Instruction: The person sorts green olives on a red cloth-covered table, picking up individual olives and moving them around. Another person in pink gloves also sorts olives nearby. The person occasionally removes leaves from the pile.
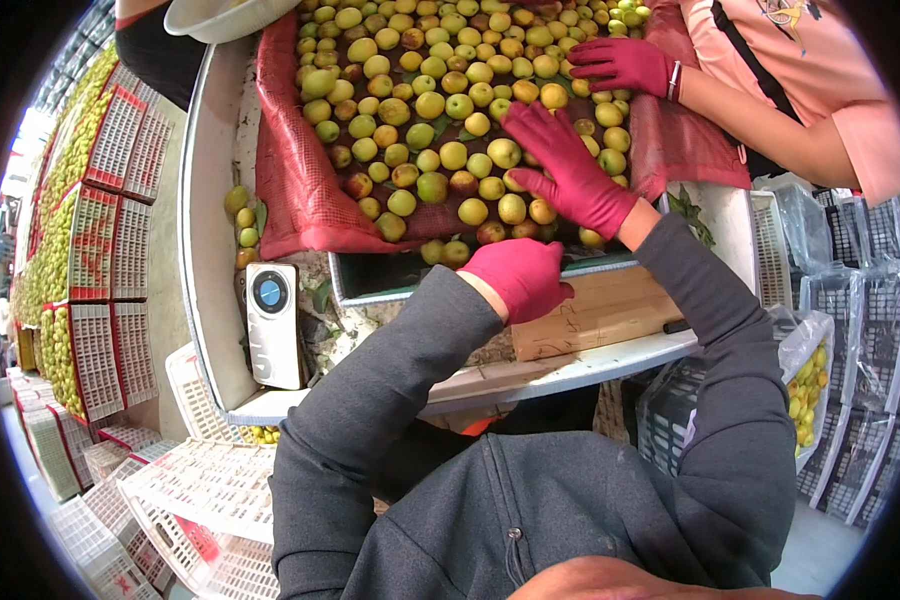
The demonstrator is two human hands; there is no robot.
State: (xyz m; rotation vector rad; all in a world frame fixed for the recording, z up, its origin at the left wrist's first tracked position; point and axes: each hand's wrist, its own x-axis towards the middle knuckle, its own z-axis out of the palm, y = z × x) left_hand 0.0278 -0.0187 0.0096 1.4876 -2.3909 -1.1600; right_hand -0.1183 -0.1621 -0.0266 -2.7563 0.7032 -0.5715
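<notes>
Small round yellow-green fruits (453,155), some with brown or reddish patches and looking like jujubes, lie spread over a sorting table lined with red mesh cloth (300,190). My right hand (580,175), in a crimson glove, rests on them with its fingers stretched out and apart. Closer to me, my left hand (520,278) in a matching glove is curled closed at the table's near edge, above a dark green opening (390,276). Its fingers point away from view, so anything inside it is hidden.
Across the table, a co-worker's gloved hand (625,66) touches the fruit. A white phone-like device (273,325) stands in the left corner, and a cardboard piece (595,310) lies along the near edge. Fruit-filled crates (100,250) are stacked at left; dark crates (860,340) stand at right.
</notes>
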